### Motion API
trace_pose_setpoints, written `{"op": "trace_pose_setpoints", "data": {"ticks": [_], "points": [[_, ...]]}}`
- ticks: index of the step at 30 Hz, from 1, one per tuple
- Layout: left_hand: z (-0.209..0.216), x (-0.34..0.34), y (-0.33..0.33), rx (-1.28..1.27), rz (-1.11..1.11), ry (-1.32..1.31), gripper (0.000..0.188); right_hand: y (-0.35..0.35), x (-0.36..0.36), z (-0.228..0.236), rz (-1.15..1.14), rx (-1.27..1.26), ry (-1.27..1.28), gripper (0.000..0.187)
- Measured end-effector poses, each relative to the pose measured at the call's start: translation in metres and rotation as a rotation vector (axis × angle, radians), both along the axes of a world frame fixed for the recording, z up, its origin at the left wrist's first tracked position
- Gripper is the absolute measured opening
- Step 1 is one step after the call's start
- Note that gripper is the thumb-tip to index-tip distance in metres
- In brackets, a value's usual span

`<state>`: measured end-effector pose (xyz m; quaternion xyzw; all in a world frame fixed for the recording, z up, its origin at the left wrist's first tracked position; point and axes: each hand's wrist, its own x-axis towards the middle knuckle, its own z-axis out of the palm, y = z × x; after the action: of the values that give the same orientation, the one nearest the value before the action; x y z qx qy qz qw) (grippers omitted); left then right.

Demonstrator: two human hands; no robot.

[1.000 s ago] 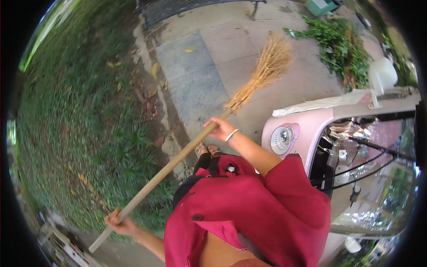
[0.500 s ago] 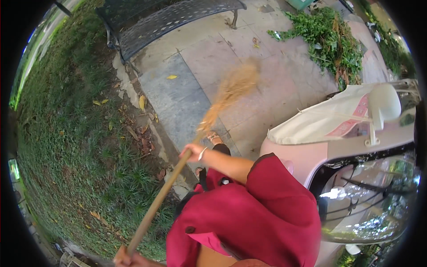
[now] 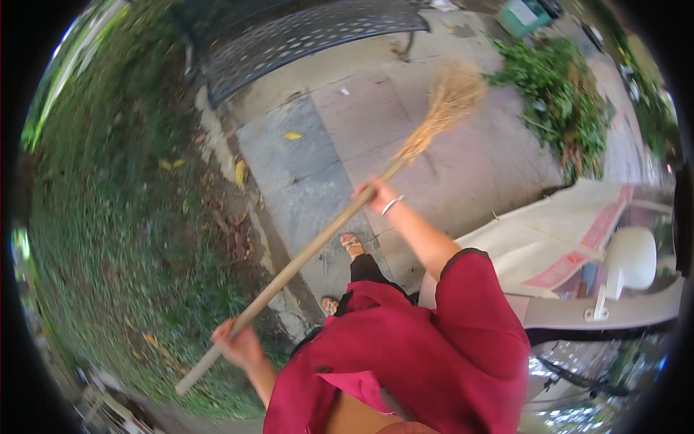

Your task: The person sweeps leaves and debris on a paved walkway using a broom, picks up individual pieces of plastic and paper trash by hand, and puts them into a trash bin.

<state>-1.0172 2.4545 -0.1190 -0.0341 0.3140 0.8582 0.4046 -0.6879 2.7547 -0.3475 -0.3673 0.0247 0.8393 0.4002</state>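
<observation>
A long broom (image 3: 311,249) slants across the view, its wooden handle running from lower left to upper right. My right hand (image 3: 377,195) is closed around the handle just below the straw head, with a white band on the wrist. Nearer the handle's end, my left hand (image 3: 240,343) grips it too. The straw bristles (image 3: 454,98) fan out over the pinkish paving (image 3: 499,141), close to a heap of cut green leaves (image 3: 560,101). I cannot tell whether the bristle tips touch the ground.
At the top stands a dark metal bench (image 3: 303,43). A pale pink vehicle (image 3: 542,312) with a cream cover (image 3: 535,224) and a white mirror (image 3: 630,262) fills the right. Grass (image 3: 123,239) borders the paving on the left. A green bin (image 3: 522,18) stands beyond the leaf heap.
The broom head has swung right and away, toward the leaf heap. Both hands moved up and to the right with the handle, whose lower end now shows.
</observation>
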Motion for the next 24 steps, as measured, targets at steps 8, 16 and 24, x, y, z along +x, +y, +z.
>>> {"op": "trace_pose_setpoints", "data": {"ticks": [8,16,24], "points": [[0.003,0.028,-0.107,-0.174,-0.075,0.536,0.022,-0.043,-0.089,-0.098,0.406,-0.194,-0.45,0.025],[0.133,0.054,-0.41,-0.403,0.641,0.681,0.016,-0.406,-0.394,-0.013,0.991,-0.349,-0.152,0.02],[0.2,0.108,-0.604,-0.193,1.193,0.794,0.015,-0.632,-0.424,0.221,1.025,-0.307,0.658,0.01]]}}
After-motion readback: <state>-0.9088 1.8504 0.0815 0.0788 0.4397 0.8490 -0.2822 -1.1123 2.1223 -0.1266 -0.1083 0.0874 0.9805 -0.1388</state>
